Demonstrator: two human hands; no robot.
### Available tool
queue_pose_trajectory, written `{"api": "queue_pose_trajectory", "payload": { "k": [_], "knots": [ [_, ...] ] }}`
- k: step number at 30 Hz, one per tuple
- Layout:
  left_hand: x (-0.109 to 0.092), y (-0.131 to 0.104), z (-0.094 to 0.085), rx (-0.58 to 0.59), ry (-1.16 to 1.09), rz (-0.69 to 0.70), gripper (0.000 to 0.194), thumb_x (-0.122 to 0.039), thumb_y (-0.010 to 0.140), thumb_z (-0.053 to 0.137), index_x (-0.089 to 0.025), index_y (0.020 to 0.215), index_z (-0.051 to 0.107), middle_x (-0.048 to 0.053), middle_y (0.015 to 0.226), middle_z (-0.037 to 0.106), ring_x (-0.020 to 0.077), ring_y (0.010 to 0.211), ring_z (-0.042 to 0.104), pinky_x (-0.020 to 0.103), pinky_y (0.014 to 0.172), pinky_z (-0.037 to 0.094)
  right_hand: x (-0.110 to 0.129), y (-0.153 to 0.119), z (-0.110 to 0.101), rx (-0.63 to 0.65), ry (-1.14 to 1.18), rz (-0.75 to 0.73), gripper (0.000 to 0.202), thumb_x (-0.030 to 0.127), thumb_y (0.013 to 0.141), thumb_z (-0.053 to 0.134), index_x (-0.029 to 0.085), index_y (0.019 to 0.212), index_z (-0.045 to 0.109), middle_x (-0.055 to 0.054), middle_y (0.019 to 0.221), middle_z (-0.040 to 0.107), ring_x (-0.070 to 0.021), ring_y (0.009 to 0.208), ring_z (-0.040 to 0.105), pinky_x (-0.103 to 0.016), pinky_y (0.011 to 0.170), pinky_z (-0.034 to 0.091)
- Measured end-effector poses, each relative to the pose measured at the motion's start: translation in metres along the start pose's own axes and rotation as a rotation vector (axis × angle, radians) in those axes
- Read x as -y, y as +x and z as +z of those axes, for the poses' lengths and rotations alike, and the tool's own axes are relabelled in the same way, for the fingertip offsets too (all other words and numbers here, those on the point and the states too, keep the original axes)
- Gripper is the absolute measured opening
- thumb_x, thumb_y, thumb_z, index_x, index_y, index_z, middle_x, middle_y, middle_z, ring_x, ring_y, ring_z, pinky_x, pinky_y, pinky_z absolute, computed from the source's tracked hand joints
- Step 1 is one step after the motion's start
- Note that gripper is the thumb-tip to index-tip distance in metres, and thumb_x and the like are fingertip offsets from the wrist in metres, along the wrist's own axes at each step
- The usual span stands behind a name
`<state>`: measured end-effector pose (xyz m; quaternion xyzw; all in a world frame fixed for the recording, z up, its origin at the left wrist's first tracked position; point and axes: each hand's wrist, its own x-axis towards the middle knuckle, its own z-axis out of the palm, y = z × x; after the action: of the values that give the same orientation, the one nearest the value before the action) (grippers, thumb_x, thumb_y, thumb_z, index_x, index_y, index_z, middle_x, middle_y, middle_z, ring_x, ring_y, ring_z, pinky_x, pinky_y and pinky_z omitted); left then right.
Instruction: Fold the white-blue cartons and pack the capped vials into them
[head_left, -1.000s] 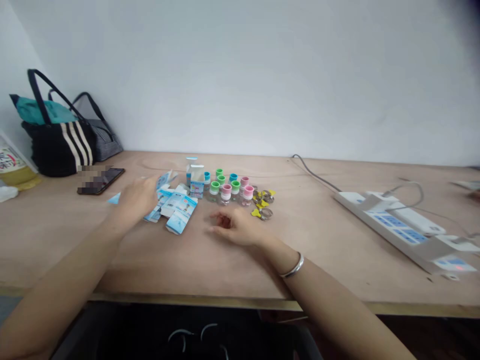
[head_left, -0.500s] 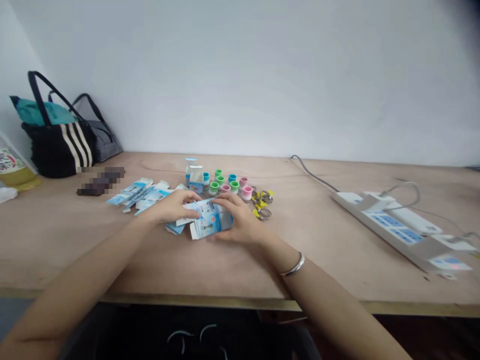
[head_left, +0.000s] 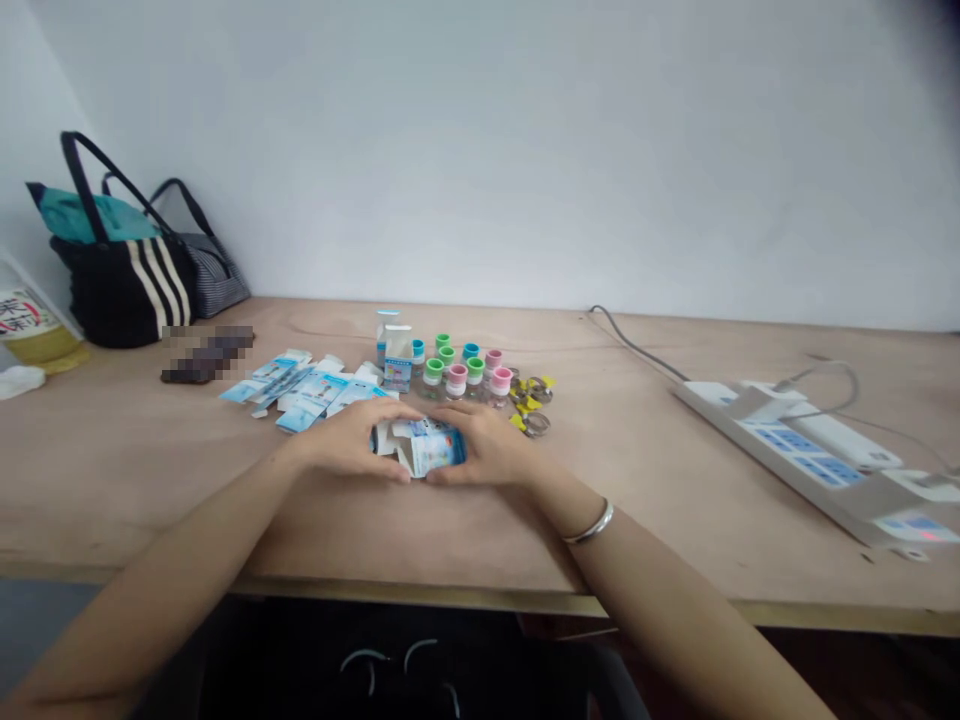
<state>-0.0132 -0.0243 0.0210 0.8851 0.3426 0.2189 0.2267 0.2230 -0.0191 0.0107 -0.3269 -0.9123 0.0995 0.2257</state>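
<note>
A small blue-and-white cardboard box [head_left: 435, 450] lies between my two hands just above the table, with white flaps standing out at its left end. My right hand [head_left: 491, 440] grips its right end, thumb below and fingers over the top. My left hand [head_left: 349, 440] curves round the flap end, thumb and fingers at the near and far sides. Behind my left hand lie several flattened blue-and-white boxes [head_left: 319, 392]. Two folded boxes [head_left: 398, 365] stand upright beyond them. Several small clear bottles [head_left: 456, 380] with green, blue and pink tops stand behind my right hand.
Metal ring clamps with yellow tabs [head_left: 532, 405] lie right of the bottles. A white power strip [head_left: 787, 455] with plugs and cables lies at the right. At the left are a blurred dark object [head_left: 210, 358], a black striped bag [head_left: 124, 290] and a bottle of yellow liquid [head_left: 37, 335].
My left hand has shifted from the box's near-left face to round its flap end. The box has turned slightly, its open flaps now between my left thumb and fingers.
</note>
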Motion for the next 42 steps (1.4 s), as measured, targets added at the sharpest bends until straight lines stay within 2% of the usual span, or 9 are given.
{"api": "queue_pose_trajectory", "payload": {
  "k": [3, 7, 10, 14, 21, 24, 28, 35, 42],
  "knots": [
    [0.0, -0.003, -0.001, -0.007, 0.06, 0.017, 0.064, -0.04, 0.06, 0.077, -0.026, 0.118, 0.055, 0.006, 0.121, 0.059, 0.0267, 0.112, 0.054, 0.04, 0.096, 0.042, 0.006, 0.0, -0.002, -0.014, -0.068, 0.092, 0.068, 0.057, 0.065, 0.067, 0.019, 0.12, 0.056, -0.011, 0.097, 0.067, -0.0277, 0.084, 0.063, -0.034, 0.069, 0.044],
    [0.004, 0.001, 0.001, -0.067, 0.004, -0.032, 0.052, -0.033, 0.069, 0.069, -0.025, 0.118, 0.055, 0.006, 0.118, 0.061, 0.0246, 0.108, 0.057, 0.036, 0.09, 0.046, 0.007, 0.001, -0.006, -0.08, -0.115, 0.2, 0.058, 0.061, 0.07, 0.06, 0.016, 0.107, 0.062, -0.009, 0.08, 0.068, -0.0247, 0.07, 0.063, -0.031, 0.062, 0.042],
    [0.008, 0.004, 0.003, -0.081, -0.035, -0.075, 0.043, -0.031, 0.073, 0.063, -0.023, 0.115, 0.056, 0.005, 0.112, 0.064, 0.0223, 0.101, 0.061, 0.034, 0.084, 0.049, 0.006, 0.001, -0.009, -0.121, -0.051, 0.14, 0.055, 0.055, 0.068, 0.065, 0.017, 0.107, 0.059, -0.01, 0.092, 0.067, -0.0241, 0.079, 0.062, -0.032, 0.068, 0.044],
    [0.012, 0.006, 0.007, -0.088, 0.016, -0.068, 0.033, -0.031, 0.072, 0.063, -0.022, 0.104, 0.06, 0.004, 0.1, 0.067, 0.0207, 0.09, 0.063, 0.034, 0.081, 0.05, 0.002, -0.001, -0.012, -0.044, 0.031, 0.05, 0.06, 0.042, 0.058, 0.075, 0.018, 0.109, 0.056, -0.01, 0.103, 0.063, -0.0243, 0.088, 0.06, -0.033, 0.074, 0.046],
    [0.012, 0.006, 0.011, -0.083, -0.023, -0.111, 0.023, -0.031, 0.074, 0.061, -0.021, 0.094, 0.058, 0.004, 0.092, 0.068, 0.0201, 0.086, 0.064, 0.034, 0.08, 0.05, -0.006, -0.002, -0.012, 0.034, 0.088, 0.187, 0.049, 0.048, 0.065, 0.07, 0.017, 0.103, 0.062, -0.004, 0.09, 0.066, -0.0204, 0.078, 0.061, -0.028, 0.067, 0.044],
    [0.01, 0.006, 0.013, -0.09, -0.068, -0.111, 0.019, -0.026, 0.076, 0.057, -0.021, 0.094, 0.055, 0.003, 0.091, 0.068, 0.0189, 0.087, 0.065, 0.033, 0.078, 0.05, -0.007, 0.0, -0.008, 0.003, 0.046, 0.254, 0.047, 0.052, 0.065, 0.069, 0.016, 0.095, 0.064, -0.001, 0.076, 0.065, -0.0172, 0.067, 0.058, -0.025, 0.06, 0.04],
    [0.009, 0.009, 0.017, -0.088, -0.026, -0.088, 0.013, -0.018, 0.077, 0.051, -0.021, 0.089, 0.054, 0.002, 0.088, 0.067, 0.018, 0.086, 0.064, 0.032, 0.079, 0.049, -0.004, 0.001, -0.004, -0.054, 0.045, 0.25, 0.047, 0.048, 0.062, 0.072, 0.016, 0.096, 0.063, -0.001, 0.078, 0.065, -0.0163, 0.068, 0.058, -0.024, 0.062, 0.039],
    [0.009, 0.01, 0.014, -0.156, 0.23, -0.147, 0.019, -0.025, 0.073, 0.057, -0.02, 0.092, 0.056, 0.004, 0.095, 0.065, 0.0222, 0.09, 0.061, 0.034, 0.079, 0.046, -0.002, 0.001, -0.006, -0.055, 0.09, 0.201, 0.047, 0.048, 0.064, 0.071, 0.017, 0.097, 0.061, -0.002, 0.083, 0.065, -0.0164, 0.072, 0.059, -0.024, 0.065, 0.041],
    [0.016, 0.001, 0.0, -0.102, 0.074, -0.253, 0.045, -0.04, 0.069, 0.063, -0.02, 0.109, 0.054, 0.005, 0.102, 0.064, 0.0208, 0.089, 0.061, 0.032, 0.076, 0.049, -0.011, -0.002, -0.011, -0.083, 0.058, 0.217, 0.047, 0.048, 0.062, 0.073, 0.017, 0.094, 0.06, -0.002, 0.084, 0.063, -0.0163, 0.073, 0.058, -0.024, 0.064, 0.041]
  ]
}}
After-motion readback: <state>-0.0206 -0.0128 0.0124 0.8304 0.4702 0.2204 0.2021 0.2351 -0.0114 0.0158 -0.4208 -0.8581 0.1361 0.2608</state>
